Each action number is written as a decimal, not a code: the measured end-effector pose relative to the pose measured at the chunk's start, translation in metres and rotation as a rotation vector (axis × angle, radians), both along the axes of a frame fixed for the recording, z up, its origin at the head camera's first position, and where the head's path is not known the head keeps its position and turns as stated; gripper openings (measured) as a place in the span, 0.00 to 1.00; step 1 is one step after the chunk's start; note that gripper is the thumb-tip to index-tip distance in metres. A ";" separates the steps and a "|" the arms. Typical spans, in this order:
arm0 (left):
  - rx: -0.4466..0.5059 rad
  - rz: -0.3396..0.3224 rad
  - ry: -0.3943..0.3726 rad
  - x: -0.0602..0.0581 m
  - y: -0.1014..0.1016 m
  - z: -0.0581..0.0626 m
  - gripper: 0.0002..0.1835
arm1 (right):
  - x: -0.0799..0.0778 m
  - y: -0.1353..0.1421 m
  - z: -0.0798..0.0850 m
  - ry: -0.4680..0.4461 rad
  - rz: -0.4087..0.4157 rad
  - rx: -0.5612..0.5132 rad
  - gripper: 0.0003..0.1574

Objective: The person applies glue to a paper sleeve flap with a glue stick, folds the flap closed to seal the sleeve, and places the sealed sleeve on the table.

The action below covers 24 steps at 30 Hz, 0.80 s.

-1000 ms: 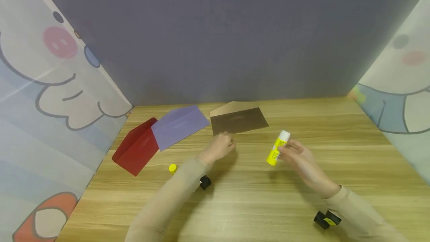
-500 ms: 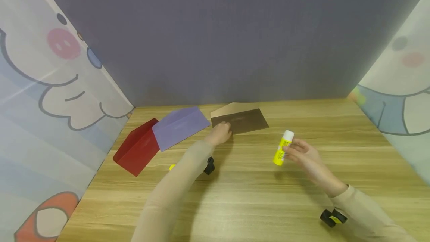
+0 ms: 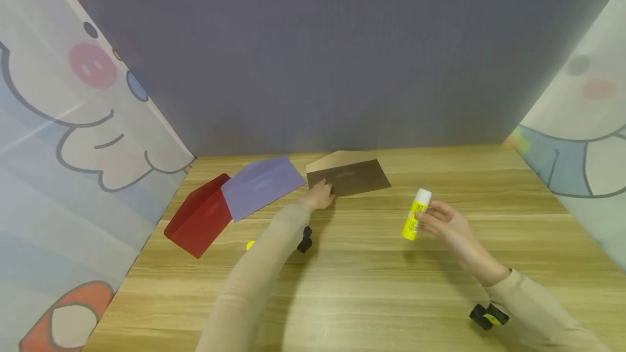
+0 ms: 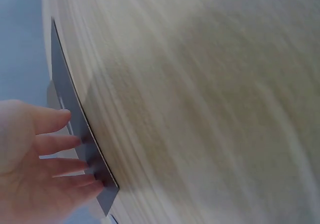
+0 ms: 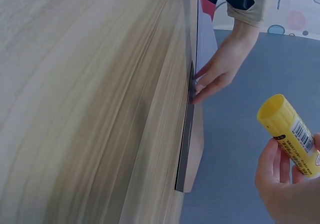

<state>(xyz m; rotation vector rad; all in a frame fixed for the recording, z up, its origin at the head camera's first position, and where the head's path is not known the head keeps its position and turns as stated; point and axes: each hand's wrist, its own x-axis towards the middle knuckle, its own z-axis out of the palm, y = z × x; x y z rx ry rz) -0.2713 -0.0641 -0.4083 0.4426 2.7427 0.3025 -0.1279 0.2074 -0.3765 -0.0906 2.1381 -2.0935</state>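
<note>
Our left hand has moved onto the brown envelope near the back edge of the surface, fingers straight; our right hand grips the glue. We judge the paper light, bendable: pinch its front edge.

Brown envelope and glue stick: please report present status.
Left hand touches brown envelope, flap open. Right hand holds glue stick above table. No obstacle visible between them.
</note>
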 end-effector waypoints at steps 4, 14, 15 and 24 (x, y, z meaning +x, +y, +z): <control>-0.012 0.006 -0.012 0.000 0.000 -0.004 0.22 | -0.001 0.000 0.000 -0.005 0.000 0.013 0.34; -0.114 -0.074 0.042 0.009 0.009 -0.006 0.23 | -0.002 0.002 -0.001 -0.006 -0.008 0.011 0.35; -0.121 -0.082 0.047 0.011 0.009 -0.006 0.23 | -0.002 0.002 -0.002 -0.005 -0.007 0.012 0.35; -0.157 -0.118 0.026 0.028 0.014 -0.004 0.25 | -0.003 0.004 -0.004 0.003 -0.004 -0.008 0.33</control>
